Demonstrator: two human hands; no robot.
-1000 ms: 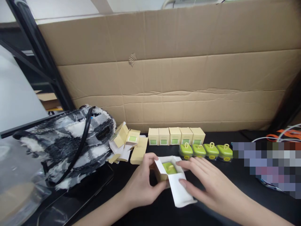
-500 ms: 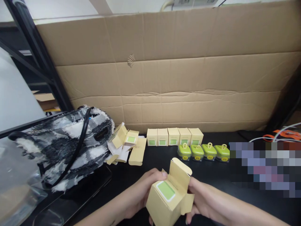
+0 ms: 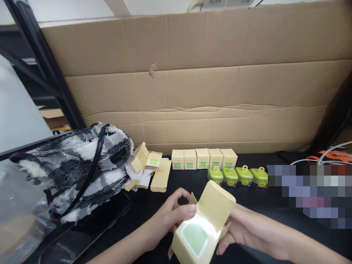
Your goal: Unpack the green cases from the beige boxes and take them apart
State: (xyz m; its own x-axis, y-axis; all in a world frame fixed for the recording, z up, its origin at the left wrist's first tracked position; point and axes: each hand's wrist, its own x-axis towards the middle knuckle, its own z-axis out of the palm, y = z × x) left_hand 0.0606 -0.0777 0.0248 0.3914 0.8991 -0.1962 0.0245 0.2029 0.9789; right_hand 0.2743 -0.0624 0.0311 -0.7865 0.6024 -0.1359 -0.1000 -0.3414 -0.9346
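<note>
Carton [image 3: 199, 229], pale yellow with a green label panel facing the camera, held above the black worktop [image 3: 176, 187] near the bottom edge of view, tilted, top flap standing open toward the cardboard backdrop [image 3: 192, 84]. Left hand [image 3: 167, 220] on the carton's left side, fingers [image 3: 189, 208] curled closed against its upper edge, thumb bent above. Right hand [image 3: 242, 229] behind and under the carton's right side, fingertips wrapped closed around its lower edge, mostly hidden by the open flap. Contents of the carton not visible from this angle.

Beyond the hands, row of five closed cartons [image 3: 203, 158] of the same kind, side by side at the foot of the backdrop. Just in front of that row and shifted right, four small green cases [image 3: 237, 176] with loop handles, touching one another in a line. To the left of the row, loose heap of opened and flattened cartons [image 3: 147, 168] with white paper inserts, resting against a fuzzy black-and-white bag [image 3: 79, 165] with a dark strap. Clear plastic wrapping [image 3: 16, 216] at far left, black metal frame [image 3: 41, 62] rising behind the bag. Orange and white cables [image 3: 327, 157] at far right, above a pixelated patch.
</note>
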